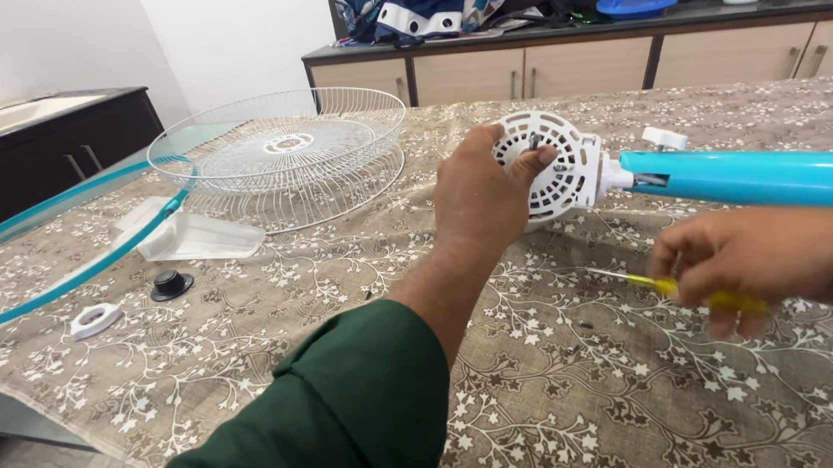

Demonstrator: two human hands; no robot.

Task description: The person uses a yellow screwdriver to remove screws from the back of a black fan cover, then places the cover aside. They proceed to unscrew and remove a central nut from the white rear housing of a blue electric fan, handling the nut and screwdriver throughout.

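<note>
A white fan motor housing (563,166) with a slotted round face lies on its side on the table, joined to a blue fan stand (773,176) that runs off to the right. My left hand (481,194) grips the front of the housing, fingers on its face near the short shaft. My right hand (770,260) is lower right, closed around a yellow-handled screwdriver (654,283) whose thin metal tip points left, apart from the housing.
Two stacked white wire fan grilles (281,153) sit at the far left of the floral tablecloth (570,381). Translucent fan blades (198,238), a blue-green rim ring (59,285), a black knob (171,284) and a white plastic nut (96,319) lie nearby. Cabinets stand behind.
</note>
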